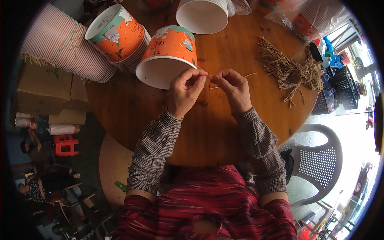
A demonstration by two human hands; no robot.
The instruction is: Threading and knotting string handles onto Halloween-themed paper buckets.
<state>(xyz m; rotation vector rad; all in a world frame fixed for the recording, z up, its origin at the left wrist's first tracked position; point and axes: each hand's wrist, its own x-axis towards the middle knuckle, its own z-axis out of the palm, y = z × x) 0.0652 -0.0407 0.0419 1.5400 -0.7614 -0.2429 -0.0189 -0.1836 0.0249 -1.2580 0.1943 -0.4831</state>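
Over the round wooden table, my left hand (pixel 185 93) and my right hand (pixel 235 91) meet with thumbs and forefingers pinched on a thin tan paper cord (pixel 251 74). Part of the cord sticks out beside my right fingers; the rest is hidden by my hands. Just behind my left hand lies an orange paper bucket (pixel 172 44) with a green band and cartoon print, tipped so its white mouth faces me. Its rim is close to my left fingertips; I cannot tell if they touch. A small dark hole shows in the rim's inner wall.
A loose bundle of tan cords (pixel 290 70) lies at right on the table (pixel 208 132). Stacked orange buckets (pixel 120 36), a tall striped stack (pixel 66 44) and a white-mouthed bucket (pixel 202 16) stand behind. Near my right side is a grey plastic chair (pixel 320 164); cardboard boxes (pixel 44 84) are left.
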